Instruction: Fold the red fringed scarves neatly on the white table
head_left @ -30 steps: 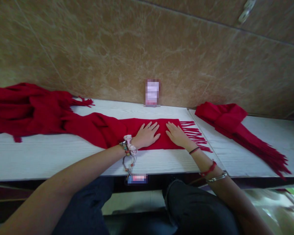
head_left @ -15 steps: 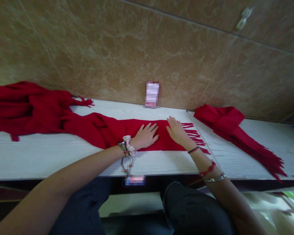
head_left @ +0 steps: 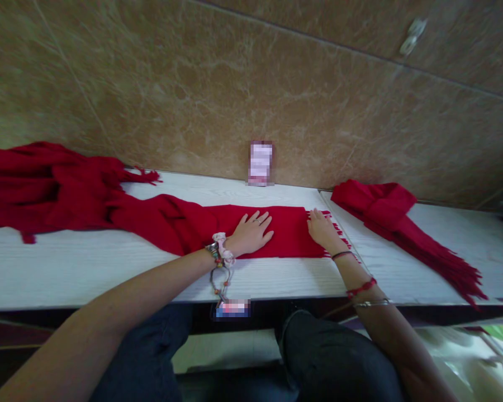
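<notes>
A red scarf (head_left: 289,231) lies stretched along the white table, flat in the middle and bunched toward the left. Flat on its smooth part rests my left hand (head_left: 250,233), fingers spread. My right hand (head_left: 322,229) lies over the fringed right end, palm down with fingers stretched out and close together. It covers part of the fringe. Just right of that hand, a second red scarf (head_left: 373,204) is folded into a knot-like bundle, its fringed tail trailing toward the front edge.
A heap of red fabric (head_left: 50,178) covers the table's left side. The white table (head_left: 88,268) meets a brown marbled wall (head_left: 193,84) at the back. A phone-shaped blurred object (head_left: 260,163) leans there. A second blurred item (head_left: 232,309) is at the front edge.
My right hand has slid rightward from the scarf's flat part onto the fringe. My left hand has stayed in place on the scarf.
</notes>
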A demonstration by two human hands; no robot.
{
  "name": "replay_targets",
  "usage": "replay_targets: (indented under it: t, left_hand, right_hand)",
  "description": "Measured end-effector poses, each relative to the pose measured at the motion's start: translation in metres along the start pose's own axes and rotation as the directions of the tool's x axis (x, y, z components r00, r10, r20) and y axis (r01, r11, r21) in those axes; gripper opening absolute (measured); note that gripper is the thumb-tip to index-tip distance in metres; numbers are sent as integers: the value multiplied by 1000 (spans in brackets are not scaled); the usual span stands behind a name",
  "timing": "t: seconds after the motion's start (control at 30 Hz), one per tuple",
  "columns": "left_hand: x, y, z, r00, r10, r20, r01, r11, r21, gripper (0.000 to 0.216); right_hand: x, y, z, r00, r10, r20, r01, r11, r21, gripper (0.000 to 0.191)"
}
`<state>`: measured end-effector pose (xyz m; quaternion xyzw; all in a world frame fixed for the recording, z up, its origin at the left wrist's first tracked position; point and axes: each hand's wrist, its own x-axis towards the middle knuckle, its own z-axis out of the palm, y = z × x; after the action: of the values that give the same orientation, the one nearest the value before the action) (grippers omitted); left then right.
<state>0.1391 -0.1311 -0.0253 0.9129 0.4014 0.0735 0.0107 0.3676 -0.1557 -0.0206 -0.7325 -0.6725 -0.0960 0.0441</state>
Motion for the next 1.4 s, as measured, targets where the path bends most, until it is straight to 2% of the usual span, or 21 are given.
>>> replay_targets:
  t: [0.13, 0.23, 0.3, 0.4, 0.53, 0.63, 0.73, 0.83, 0.93, 1.03, 1.13, 1.33, 1.4]
  left_hand:
    - [0, 0, 0, 1000, 10, -18, -9, 1000, 13, 53]
    - [0, 0, 0, 1000, 12, -19, -12, 1000, 21, 53]
    - [0, 0, 0, 1000, 10, -1, -9, 1000, 19, 54]
    - [0, 0, -1, 1000, 7, 15, -7, 1000, 17, 55]
    - [0, 0, -2, 1000, 0, 14, 0, 1000, 17, 55]
    - [0, 1, -2, 1000, 1, 7, -1, 1000, 16, 54]
    - [-1, 1, -2, 1000, 7, 5, -7, 1000, 19, 55]
    - [-1, 2, -3, 1000, 6, 0, -6, 1000, 29, 54]
    - [-1, 3, -4, 1000, 2, 4, -2, 999, 32, 53]
    - [-1, 3, -5, 1000, -6, 18, 5, 1000, 28, 53]
    - [-1, 3, -3, 1000, -2, 14, 1, 1000, 28, 54]
    - [0, 2, -1, 1000, 4, 8, -4, 1000, 30, 55]
    - [1, 2, -1, 1000, 6, 8, -6, 1000, 28, 55]
  right_hand:
    - [8, -24, -8, 983, -170, -69, 173, 984, 46, 48]
    - [14, -48, -9, 954, -300, 5, 297, 946, 129, 49]
    - [16, -56, -7, 945, -322, 63, 309, 937, 164, 49]
    - [17, -49, -2, 958, -261, 118, 240, 957, 165, 49]
    - [17, -18, 2, 987, -87, 135, 71, 990, 123, 49]
    - [17, 2, 2, 994, 32, 106, -43, 995, 96, 48]
    - [12, 1, 1, 999, 49, -10, -48, 990, 132, 50]
    - [1, -21, -1, 988, -97, -118, 120, 969, 214, 52]
    - [-15, -47, -2, 952, -300, -68, 307, 925, 224, 54]
    - [-27, -53, 1, 933, -360, -5, 354, 914, 200, 54]
    - [-31, -36, 3, 948, -318, 4, 313, 936, 163, 53]
    - [-26, 8, 0, 986, -116, 122, 110, 992, 53, 49]
    - [-24, 13, -5, 993, -66, 100, 66, 998, 3, 48]
